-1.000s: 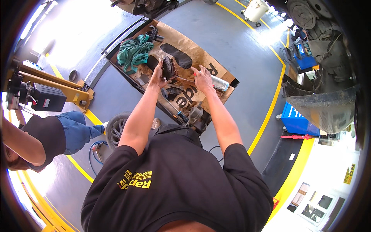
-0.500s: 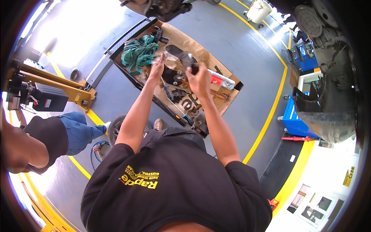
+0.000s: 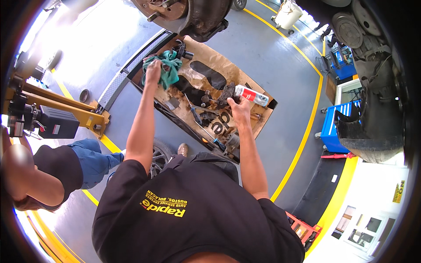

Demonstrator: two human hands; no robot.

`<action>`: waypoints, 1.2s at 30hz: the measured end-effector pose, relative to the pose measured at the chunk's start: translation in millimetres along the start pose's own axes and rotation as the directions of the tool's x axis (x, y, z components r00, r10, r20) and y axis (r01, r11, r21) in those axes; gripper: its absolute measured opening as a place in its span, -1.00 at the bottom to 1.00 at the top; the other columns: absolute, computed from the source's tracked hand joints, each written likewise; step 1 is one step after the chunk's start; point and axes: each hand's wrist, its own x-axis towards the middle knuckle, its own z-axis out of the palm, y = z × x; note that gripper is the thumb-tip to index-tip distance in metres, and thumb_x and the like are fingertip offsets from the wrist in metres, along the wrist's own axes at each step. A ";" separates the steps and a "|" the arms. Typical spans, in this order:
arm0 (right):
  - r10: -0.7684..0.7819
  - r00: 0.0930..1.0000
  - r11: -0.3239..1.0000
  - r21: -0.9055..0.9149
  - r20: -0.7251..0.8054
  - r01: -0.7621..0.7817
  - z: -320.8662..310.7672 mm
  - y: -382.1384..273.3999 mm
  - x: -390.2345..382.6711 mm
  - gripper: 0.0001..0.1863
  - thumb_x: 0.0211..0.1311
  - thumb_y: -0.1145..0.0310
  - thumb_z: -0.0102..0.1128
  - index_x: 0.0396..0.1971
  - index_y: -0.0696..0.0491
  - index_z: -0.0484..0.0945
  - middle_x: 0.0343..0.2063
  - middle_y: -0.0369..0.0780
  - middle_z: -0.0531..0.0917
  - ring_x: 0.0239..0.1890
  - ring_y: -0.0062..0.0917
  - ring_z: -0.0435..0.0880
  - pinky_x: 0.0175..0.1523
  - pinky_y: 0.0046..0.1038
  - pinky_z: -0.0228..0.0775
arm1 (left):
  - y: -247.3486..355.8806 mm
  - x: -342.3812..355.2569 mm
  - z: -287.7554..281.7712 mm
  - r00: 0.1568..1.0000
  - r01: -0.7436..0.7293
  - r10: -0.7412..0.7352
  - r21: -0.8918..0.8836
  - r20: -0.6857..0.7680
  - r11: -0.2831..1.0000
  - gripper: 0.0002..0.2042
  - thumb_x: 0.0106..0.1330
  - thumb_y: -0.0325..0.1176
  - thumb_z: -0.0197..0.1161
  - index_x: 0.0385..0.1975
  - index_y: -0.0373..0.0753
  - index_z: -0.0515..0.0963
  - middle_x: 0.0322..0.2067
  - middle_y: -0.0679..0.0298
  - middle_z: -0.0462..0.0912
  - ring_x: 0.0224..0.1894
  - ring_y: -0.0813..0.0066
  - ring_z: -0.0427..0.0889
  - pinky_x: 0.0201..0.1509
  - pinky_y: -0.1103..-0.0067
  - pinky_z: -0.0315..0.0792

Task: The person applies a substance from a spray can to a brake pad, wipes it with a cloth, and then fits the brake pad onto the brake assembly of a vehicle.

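My left hand (image 3: 153,73) is closed on a bunched green rag (image 3: 171,70) at the far left corner of a cardboard-covered work surface (image 3: 215,51). Toward the right of that surface, my right hand (image 3: 239,109) grips a dark, grimy metal part (image 3: 227,92) whose exact kind I cannot make out. Just beyond this hand lies a white and red spray can (image 3: 252,95). Two dark, flat, rounded shapes, one of them a black patch (image 3: 209,75), show on the cardboard. Between my arms lie a blue-handled screwdriver (image 3: 217,142) and several small greasy metal parts.
A wheel hub assembly (image 3: 175,17) hangs over the far edge. At left are a yellow lift arm (image 3: 66,103) and a person in a dark top (image 3: 57,168). Dark car parts (image 3: 370,101) hang at right, near a blue tool cabinet (image 3: 335,127). A tyre (image 3: 160,158) stands by my left side.
My left hand has moved left onto the green rag and closed on it. My right hand has shifted right and nearer with the dark part, beside the spray can.
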 end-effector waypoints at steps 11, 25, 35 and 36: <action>-0.261 0.923 0.965 0.073 0.281 0.251 58.5 -57.1 -26.6 -0.80 0.39 0.41 0.38 -0.14 0.23 0.67 -0.33 -0.32 0.73 -0.31 -0.72 0.60 -0.18 -0.57 0.46 | -1.7 -91.8 23.2 0.893 0.441 -0.172 -0.734 0.415 0.517 -0.74 0.51 -0.12 0.33 0.03 -0.09 0.64 -0.19 0.37 0.72 -0.26 0.48 0.69 -0.16 0.50 0.65; -0.400 0.844 0.833 -0.243 0.357 0.497 53.5 -115.2 -64.8 -0.77 0.40 0.39 0.39 -0.05 0.18 0.70 -0.24 -0.20 0.80 -0.20 -0.44 0.76 0.03 -0.39 0.55 | 154.0 -225.5 61.5 0.936 0.205 0.157 -0.852 0.314 0.482 -0.52 0.44 -0.32 0.41 0.31 -0.24 0.50 0.19 0.17 0.65 0.15 0.36 0.69 0.23 0.39 0.64; -0.577 0.797 0.797 -0.339 -0.178 0.500 -4.3 -4.9 -19.3 -0.49 0.56 0.12 0.24 0.33 0.12 0.49 0.16 -0.06 0.62 0.10 -0.30 0.66 0.19 -0.30 0.54 | 171.9 -172.4 97.1 0.946 -0.052 0.310 -0.897 0.097 0.440 -0.77 0.57 -0.45 0.06 0.07 -0.32 0.60 -0.01 0.06 0.73 0.02 0.16 0.74 0.19 0.26 0.64; -0.569 0.803 0.802 -0.336 -0.176 0.494 -5.9 5.4 -17.9 -0.49 0.56 0.12 0.24 0.33 0.12 0.49 0.16 -0.06 0.62 0.10 -0.30 0.66 0.19 -0.30 0.54 | 179.6 -165.6 94.3 0.923 0.307 0.248 -0.951 0.295 -0.011 -0.74 0.59 -0.40 0.02 0.09 -0.33 0.60 -0.02 0.04 0.74 0.04 0.14 0.75 0.21 0.24 0.65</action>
